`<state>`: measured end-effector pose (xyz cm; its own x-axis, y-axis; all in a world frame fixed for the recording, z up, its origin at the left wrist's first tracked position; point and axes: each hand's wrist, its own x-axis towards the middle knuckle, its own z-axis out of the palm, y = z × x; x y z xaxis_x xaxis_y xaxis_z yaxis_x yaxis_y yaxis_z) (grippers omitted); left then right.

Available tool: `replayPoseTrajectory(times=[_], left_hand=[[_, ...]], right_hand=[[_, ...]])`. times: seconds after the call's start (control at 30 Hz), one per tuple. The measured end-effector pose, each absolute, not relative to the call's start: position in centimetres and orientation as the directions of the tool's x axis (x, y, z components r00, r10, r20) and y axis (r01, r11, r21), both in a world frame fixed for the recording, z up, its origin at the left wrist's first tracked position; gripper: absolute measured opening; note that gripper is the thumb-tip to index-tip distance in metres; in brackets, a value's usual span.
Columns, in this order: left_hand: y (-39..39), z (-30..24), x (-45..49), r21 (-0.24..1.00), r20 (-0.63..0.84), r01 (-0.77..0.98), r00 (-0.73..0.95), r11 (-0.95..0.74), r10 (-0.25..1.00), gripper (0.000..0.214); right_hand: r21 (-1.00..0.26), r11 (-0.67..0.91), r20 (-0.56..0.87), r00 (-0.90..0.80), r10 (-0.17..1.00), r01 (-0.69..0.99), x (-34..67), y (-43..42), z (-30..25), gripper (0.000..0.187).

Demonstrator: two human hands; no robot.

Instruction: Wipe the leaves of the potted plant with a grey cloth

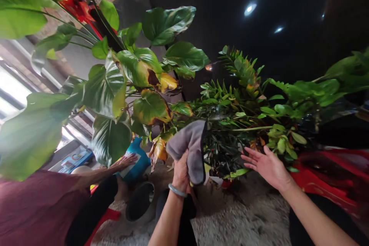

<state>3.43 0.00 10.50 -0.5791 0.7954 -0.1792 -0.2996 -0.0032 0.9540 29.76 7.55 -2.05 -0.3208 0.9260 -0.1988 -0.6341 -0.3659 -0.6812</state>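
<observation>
Grey cloth (186,148) is bunched up in the left hand (180,173), fingers wrapped round its lower part, with a pale bangle (177,191) on that wrist. It's held up right in front of the plants, just beside the browned, drooping leaf (158,153) of the big-leaved plant (105,92). Right hand (269,167) has nothing in it, fingers spread, palm turned up, near the smaller leafy plants (245,103). Container-wise, a dark bucket (138,203) sits on the rough floor (239,215) to the left; the inside is too dark for me to tell what's in it. Behind it is a blue container (134,165) with a pale patch, contents hidden, and the hand of another person (128,160) in a maroon shirt (43,207) is at it. Further left there's a blue-and-white box (76,160) with markings too blurry to read, and honestly I can't make out any brand or lettering anywhere. Big leaves (31,134) block loads of the left side, a red ribbon (77,7) hangs up top, red fabric (325,178) is bundled at the right, and a glossy black panel (230,11) backs the plants.
</observation>
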Motion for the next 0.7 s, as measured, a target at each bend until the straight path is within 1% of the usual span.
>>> replayPoseTrajectory(times=[0.07, 0.1, 0.13, 0.17, 0.2, 0.27, 0.33, 0.4, 0.43, 0.5, 0.6, 0.63, 0.67, 0.7], left_hand=[[-2.3, 7.1, 2.6, 0.943, -0.255, -0.315, -0.466, 0.111, 0.847, 0.041], [-3.4, 5.8, 2.1, 0.924, -0.321, -0.327, -0.381, 0.198, 0.867, 0.043], [-4.4, 5.0, 1.6, 0.914, -0.352, -0.322, -0.321, 0.248, 0.880, 0.043], [-5.1, 4.8, 1.0, 0.912, -0.360, -0.307, -0.286, 0.271, 0.888, 0.042], [-5.4, 5.3, 0.4, 0.921, -0.345, -0.287, -0.290, 0.262, 0.893, 0.041], [-4.5, 7.8, -0.8, 0.960, -0.229, -0.240, -0.387, 0.142, 0.893, 0.039], [-2.1, 10.9, -1.6, 0.979, -0.052, -0.194, -0.513, -0.057, 0.857, 0.037], [0.5, 12.9, -1.8, 0.967, 0.035, -0.186, -0.574, -0.171, 0.818, 0.035], [1.6, 13.1, -1.7, 0.964, 0.040, -0.191, -0.586, -0.185, 0.809, 0.033], [2.4, 11.9, -1.2, 0.968, -0.010, -0.209, -0.582, -0.138, 0.813, 0.031], [0.5, 7.4, -0.2, 0.970, -0.152, -0.241, -0.520, 0.026, 0.841, 0.036], [-0.6, 6.1, -0.1, 0.964, -0.210, -0.249, -0.474, 0.099, 0.855, 0.037], [-1.7, 5.2, 0.0, 0.955, -0.265, -0.244, -0.449, 0.168, 0.853, 0.038], [-2.7, 4.8, -0.1, 0.950, -0.290, -0.243, -0.451, 0.196, 0.844, 0.040]], right_hand=[[-0.686, -0.375, -0.226, -0.306, 0.925, -0.623, 30.0, 7.5, -2.0, 0.054], [-0.686, -0.379, -0.237, -0.301, 0.924, -0.621, 30.0, 7.4, -2.0, 0.054], [-0.684, -0.383, -0.246, -0.298, 0.922, -0.621, 30.1, 7.4, -2.0, 0.055], [-0.680, -0.386, -0.252, -0.295, 0.922, -0.623, 30.2, 7.4, -2.0, 0.055], [-0.676, -0.388, -0.257, -0.293, 0.921, -0.626, 30.2, 7.5, -2.0, 0.055], [-0.671, -0.390, -0.260, -0.293, 0.920, -0.631, 30.1, 7.6, -2.1, 0.055], [-0.671, -0.389, -0.255, -0.296, 0.921, -0.631, 29.8, 7.6, -2.2, 0.054], [-0.673, -0.388, -0.250, -0.301, 0.920, -0.629, 29.5, 7.6, -2.2, 0.055], [-0.674, -0.389, -0.252, -0.299, 0.920, -0.628, 29.4, 7.6, -2.1, 0.055], [-0.678, -0.393, -0.271, -0.286, 0.919, -0.622, 29.2, 7.4, -2.0, 0.056], [-0.684, -0.395, -0.284, -0.274, 0.919, -0.613, 29.5, 7.3, -2.2, 0.057], [-0.687, -0.394, -0.278, -0.280, 0.919, -0.611, 29.6, 7.3, -2.3, 0.057], [-0.689, -0.393, -0.268, -0.289, 0.919, -0.609, 29.8, 7.3, -2.4, 0.057], [-0.691, -0.391, -0.256, -0.300, 0.919, -0.608, 30.0, 7.4, -2.6, 0.056]])
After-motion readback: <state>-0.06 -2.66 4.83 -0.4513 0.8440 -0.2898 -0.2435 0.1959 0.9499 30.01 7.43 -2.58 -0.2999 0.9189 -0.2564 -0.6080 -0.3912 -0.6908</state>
